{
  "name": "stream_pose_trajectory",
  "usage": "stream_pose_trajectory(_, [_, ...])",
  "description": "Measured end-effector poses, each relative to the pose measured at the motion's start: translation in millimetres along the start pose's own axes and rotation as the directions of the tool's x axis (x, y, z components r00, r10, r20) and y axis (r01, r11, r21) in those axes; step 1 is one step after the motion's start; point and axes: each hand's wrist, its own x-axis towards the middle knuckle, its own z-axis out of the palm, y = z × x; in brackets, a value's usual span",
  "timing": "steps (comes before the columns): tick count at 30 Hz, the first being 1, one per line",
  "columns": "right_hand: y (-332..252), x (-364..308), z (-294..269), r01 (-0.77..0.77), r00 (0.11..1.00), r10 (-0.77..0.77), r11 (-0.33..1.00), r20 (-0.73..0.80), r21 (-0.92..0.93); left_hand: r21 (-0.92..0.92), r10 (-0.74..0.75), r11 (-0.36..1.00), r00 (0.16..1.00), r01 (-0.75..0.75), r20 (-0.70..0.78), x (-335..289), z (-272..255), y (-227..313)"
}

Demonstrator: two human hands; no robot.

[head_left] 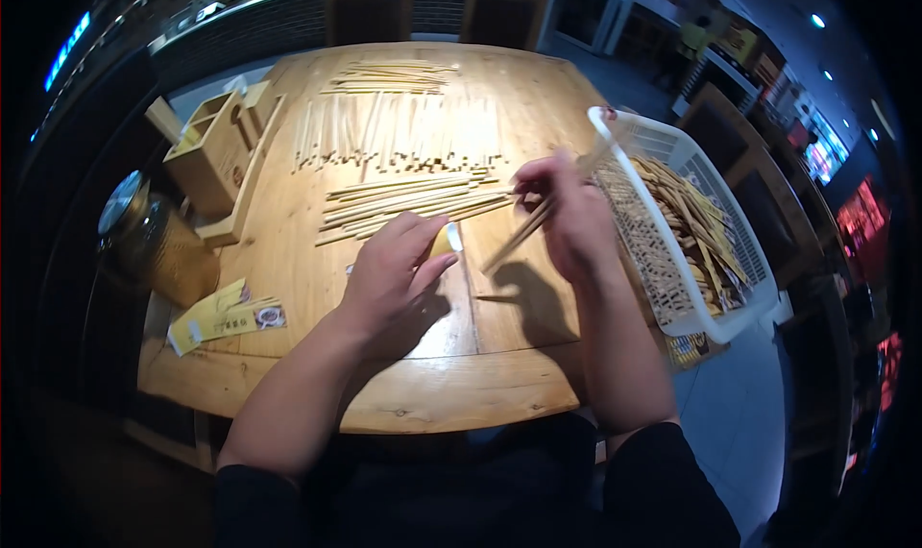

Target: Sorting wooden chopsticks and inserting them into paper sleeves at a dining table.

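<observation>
My left hand (384, 277) is closed on a small yellow paper chopstick sleeve (445, 242), its pale end showing beyond the fingers. Over the table to the right, my right hand (582, 223) grips wooden chopsticks (520, 239), which slant down to the left; motion blurs them, and I cannot tell how many there are. Just beyond my left hand lies a loose bunch of light chopsticks (408, 205). Behind it spreads a row of chopsticks with dark ends (360, 130), and another pile (389, 75) lies farther back.
At the right stands a white plastic basket (663, 231) full of sleeved chopsticks (687, 212). Flat yellow sleeves (226, 319) lie at the table's left. A wooden holder (213, 154) and a lidded glass jar (158, 241) stand along that side. Chairs (370, 12) line the far edge.
</observation>
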Motion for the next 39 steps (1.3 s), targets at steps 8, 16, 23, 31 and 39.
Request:
stream_pose_trajectory(8, [-9,-2,-2,-0.038,0.999,0.041,0.983,-0.012,0.182,-0.020,-0.068,0.998,0.998,0.067,-0.016,-2,-2,-2])
stream_pose_trajectory(16, [-4,2,-3,0.008,0.994,0.011,0.985,-0.109,0.172,-0.001,-0.021,1.000,0.999,0.021,-0.036,-2,-1,-3])
stream_pose_trajectory(23, [-1,1,-3,-0.021,0.996,0.031,0.993,-0.088,0.113,0.019,0.045,0.999,0.997,-0.044,-0.064,1,-1,1])
stream_pose_trajectory(31, [20,2,-3,-0.100,0.995,0.101,0.992,-0.004,0.079,-0.034,-0.050,0.998,0.987,0.056,0.151,2,-5,8])
stream_pose_trajectory(39, [18,3,0,-0.132,0.990,0.132,0.991,0.054,-0.004,-0.463,-0.413,0.674,0.813,0.576,0.410,-3,-9,-2])
